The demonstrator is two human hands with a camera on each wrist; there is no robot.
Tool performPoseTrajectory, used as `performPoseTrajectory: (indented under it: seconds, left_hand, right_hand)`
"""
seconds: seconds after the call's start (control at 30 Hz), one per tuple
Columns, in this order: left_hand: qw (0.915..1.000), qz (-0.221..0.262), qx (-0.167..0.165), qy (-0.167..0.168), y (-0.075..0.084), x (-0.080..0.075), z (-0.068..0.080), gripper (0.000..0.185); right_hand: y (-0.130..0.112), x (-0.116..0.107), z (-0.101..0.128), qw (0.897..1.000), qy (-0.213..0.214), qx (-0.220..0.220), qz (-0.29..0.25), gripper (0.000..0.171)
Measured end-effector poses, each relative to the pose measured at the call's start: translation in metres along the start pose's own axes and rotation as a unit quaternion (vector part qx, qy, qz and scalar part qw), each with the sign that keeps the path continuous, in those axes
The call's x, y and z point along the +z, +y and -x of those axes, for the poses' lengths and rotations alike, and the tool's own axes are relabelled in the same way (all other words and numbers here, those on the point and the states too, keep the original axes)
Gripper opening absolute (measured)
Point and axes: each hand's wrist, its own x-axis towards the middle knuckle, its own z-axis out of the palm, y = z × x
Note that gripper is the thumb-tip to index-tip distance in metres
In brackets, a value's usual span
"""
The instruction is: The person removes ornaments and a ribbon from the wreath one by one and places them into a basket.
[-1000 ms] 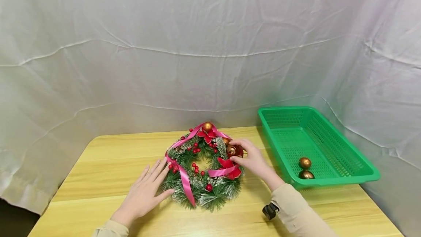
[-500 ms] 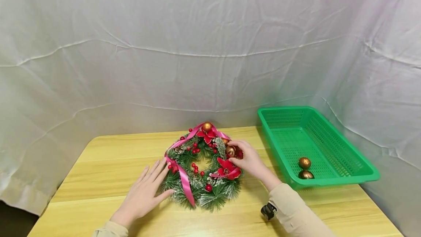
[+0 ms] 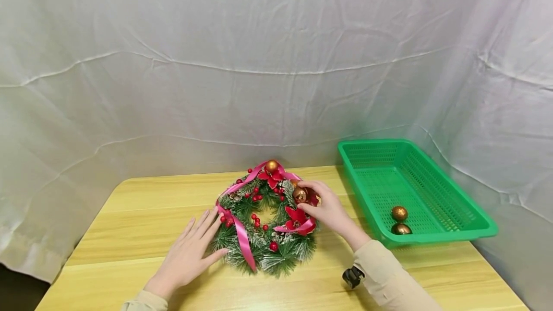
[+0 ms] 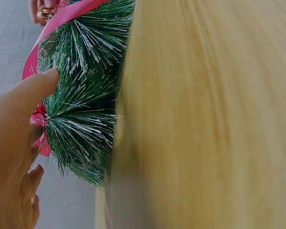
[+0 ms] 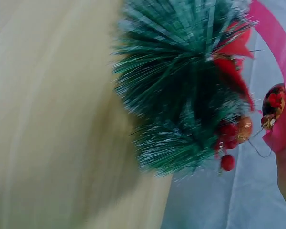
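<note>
A green wreath with frosted needles, red berries, red flowers and pink ribbon lies on the table. My left hand rests at its left edge, fingers straight and spread; the left wrist view shows the thumb by the needles. Over the wreath's right side, my right hand pinches a shiny bronze bauble between thumb and fingers. In the right wrist view the bauble shows a gold cap and thin string, with ribbon covering part of the hand. A gold bauble sits at the wreath's top.
At the right stands a green plastic basket with a glittery bauble and a shiny bauble near its front. The wooden table ends at a pale grey cloth behind it.
My right hand has shifted slightly left and away from me with the bauble, and the ribbon beneath it has moved a little. The left hand stays in place.
</note>
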Motion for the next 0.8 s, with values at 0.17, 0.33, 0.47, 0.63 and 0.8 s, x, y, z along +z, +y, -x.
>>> performPoseTrajectory:
  seconds: [0.17, 0.33, 0.47, 0.63, 0.8]
  left_hand:
    - [1.0, -0.002, 0.003, 0.009, 0.0, 0.001, 0.001, 0.08]
    - [0.9997, 0.0, 0.011, 0.023, 0.0, 0.001, 0.001, 0.079]
    - [0.9998, 0.002, 0.008, 0.02, 0.001, 0.001, 0.002, 0.08]
    - [1.0, 0.004, 0.001, 0.002, 0.0, 0.0, 0.001, 0.08]
    - [0.9998, 0.003, 0.011, 0.014, 0.0, 0.0, 0.001, 0.079]
  right_hand:
    - [-0.01, -0.005, -0.004, 0.993, -0.017, 0.027, -0.117, 0.051]
    - [-0.017, -0.011, -0.008, 0.981, -0.025, 0.034, -0.192, 0.052]
    - [-0.022, -0.018, -0.009, 0.982, -0.022, 0.015, -0.189, 0.051]
    - [-0.03, -0.033, -0.008, 0.985, -0.014, 0.003, -0.174, 0.051]
    - [-0.03, -0.052, -0.005, 0.988, -0.006, -0.016, -0.156, 0.049]
